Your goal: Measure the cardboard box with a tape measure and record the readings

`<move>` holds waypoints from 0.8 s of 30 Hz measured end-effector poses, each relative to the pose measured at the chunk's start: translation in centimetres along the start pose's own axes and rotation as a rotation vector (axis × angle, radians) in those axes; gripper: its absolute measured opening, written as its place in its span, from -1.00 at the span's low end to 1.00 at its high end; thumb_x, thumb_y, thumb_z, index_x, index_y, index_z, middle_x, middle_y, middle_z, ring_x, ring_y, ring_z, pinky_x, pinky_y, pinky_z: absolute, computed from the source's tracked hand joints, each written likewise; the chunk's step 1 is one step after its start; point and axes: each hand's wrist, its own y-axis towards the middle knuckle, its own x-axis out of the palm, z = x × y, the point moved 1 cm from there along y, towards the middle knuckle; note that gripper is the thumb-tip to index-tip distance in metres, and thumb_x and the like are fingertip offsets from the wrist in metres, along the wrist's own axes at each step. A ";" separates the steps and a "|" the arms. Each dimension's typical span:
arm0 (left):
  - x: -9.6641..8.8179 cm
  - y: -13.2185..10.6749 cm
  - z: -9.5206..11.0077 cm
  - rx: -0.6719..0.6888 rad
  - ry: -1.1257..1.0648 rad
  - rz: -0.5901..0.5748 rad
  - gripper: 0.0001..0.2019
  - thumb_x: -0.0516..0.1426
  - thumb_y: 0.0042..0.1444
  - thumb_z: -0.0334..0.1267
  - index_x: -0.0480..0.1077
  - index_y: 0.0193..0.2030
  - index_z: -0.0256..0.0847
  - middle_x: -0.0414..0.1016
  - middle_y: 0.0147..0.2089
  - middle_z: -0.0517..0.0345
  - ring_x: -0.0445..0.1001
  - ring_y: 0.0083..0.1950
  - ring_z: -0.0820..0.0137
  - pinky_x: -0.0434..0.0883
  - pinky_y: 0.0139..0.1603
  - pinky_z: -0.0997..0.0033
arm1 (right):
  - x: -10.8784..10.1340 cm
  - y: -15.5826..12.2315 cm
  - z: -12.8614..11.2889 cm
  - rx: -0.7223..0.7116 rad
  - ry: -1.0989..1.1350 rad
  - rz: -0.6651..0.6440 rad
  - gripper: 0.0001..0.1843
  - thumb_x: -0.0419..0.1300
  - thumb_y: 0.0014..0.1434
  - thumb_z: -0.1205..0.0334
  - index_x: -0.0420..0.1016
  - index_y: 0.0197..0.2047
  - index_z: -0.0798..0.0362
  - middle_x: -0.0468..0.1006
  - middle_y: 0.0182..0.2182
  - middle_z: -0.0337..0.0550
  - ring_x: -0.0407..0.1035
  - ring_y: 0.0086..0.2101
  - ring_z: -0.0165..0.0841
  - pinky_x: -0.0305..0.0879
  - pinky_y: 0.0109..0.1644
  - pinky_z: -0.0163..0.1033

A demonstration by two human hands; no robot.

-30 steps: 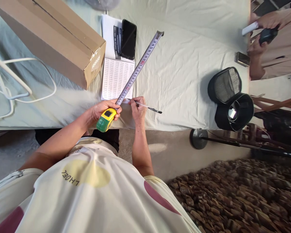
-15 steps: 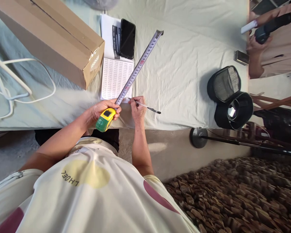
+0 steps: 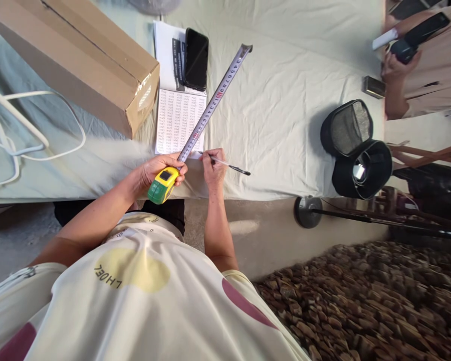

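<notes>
My left hand [image 3: 161, 169] is closed around a yellow and green tape measure [image 3: 163, 186]. Its blade [image 3: 218, 100] is pulled out and slants up to the right, crossing the edge of an open notebook [image 3: 178, 120] whose lower page carries rows of writing. Between the fingers of my right hand [image 3: 213, 168] is a slim pen [image 3: 231, 167], its tip at the notebook's bottom right corner and its dark end pointing right. A black phone [image 3: 196, 59] lies on the notebook's upper page.
A cardboard box [image 3: 108, 65] stands left of the notebook, near a looped white cable [image 3: 41, 145]. An open black case [image 3: 355, 150] sits at the table's right end, with a small dark box [image 3: 374, 86] above it. Beyond, another person's hand [image 3: 396, 67] holds a black device.
My hands, the tape measure and the pen stay almost still, the pen's dark end tipping very slightly. The view has shifted a little. The other person's black device has tilted slightly.
</notes>
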 end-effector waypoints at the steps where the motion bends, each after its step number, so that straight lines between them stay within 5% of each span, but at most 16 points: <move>1: 0.0 0.0 0.0 -0.001 0.001 -0.001 -0.74 0.10 0.14 -0.48 0.37 -0.02 -0.23 0.42 -0.49 0.18 0.40 -0.53 0.39 0.42 -0.46 0.45 | 0.0 0.0 -0.1 0.001 0.009 0.010 -0.78 0.11 0.29 0.06 0.37 -0.36 -0.05 0.50 -0.48 -0.29 0.40 -0.44 -0.38 0.34 -0.28 -0.22; 24: -0.1 0.0 -0.1 0.009 0.001 -0.001 -0.69 0.12 0.12 -0.48 0.38 0.02 -0.25 0.42 -0.47 0.17 0.40 -0.52 0.40 0.42 -0.46 0.45 | 0.1 -0.1 -0.1 0.004 -0.007 0.071 -0.76 0.11 0.27 0.04 0.38 -0.38 -0.04 0.47 -0.46 -0.28 0.37 -0.44 -0.40 0.33 -0.30 -0.24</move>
